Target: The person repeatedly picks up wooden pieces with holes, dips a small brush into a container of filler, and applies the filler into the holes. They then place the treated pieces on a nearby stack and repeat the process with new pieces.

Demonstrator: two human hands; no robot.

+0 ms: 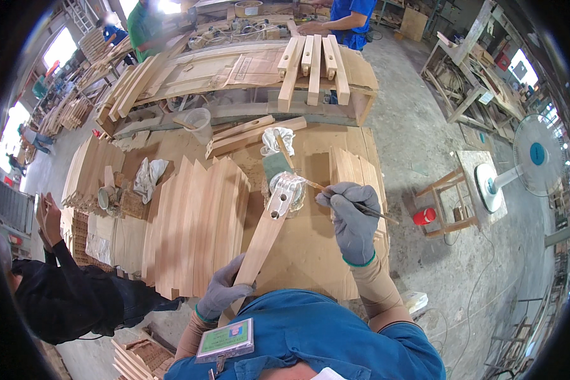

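My left hand (pixel 225 288), in a grey glove, is closed around the lower end of a wooden rail (pixel 261 244). The rail tilts up and away, with dark round holes near its far end. My gloved right hand (pixel 354 215) pinches a thin brush (pixel 380 215), whose tip points left toward a plastic-wrapped tub (pixel 288 183) just beyond the rail's end. A second stick (pixel 285 152) leans from the tub toward a white rag (pixel 277 139). Left of the rail lies a stack of wooden pieces (pixel 196 221); another stack (pixel 354 168) lies beyond my right hand.
A cup (pixel 106 197) and a white cloth (pixel 149 179) sit at the table's left. Farther back stand a clear bucket (pixel 198 123) and a bench (pixel 234 69) bearing wooden parts. At right, a fan (pixel 487 187) stands on a stool. A person in dark clothes (pixel 76 294) is at left; others work behind.
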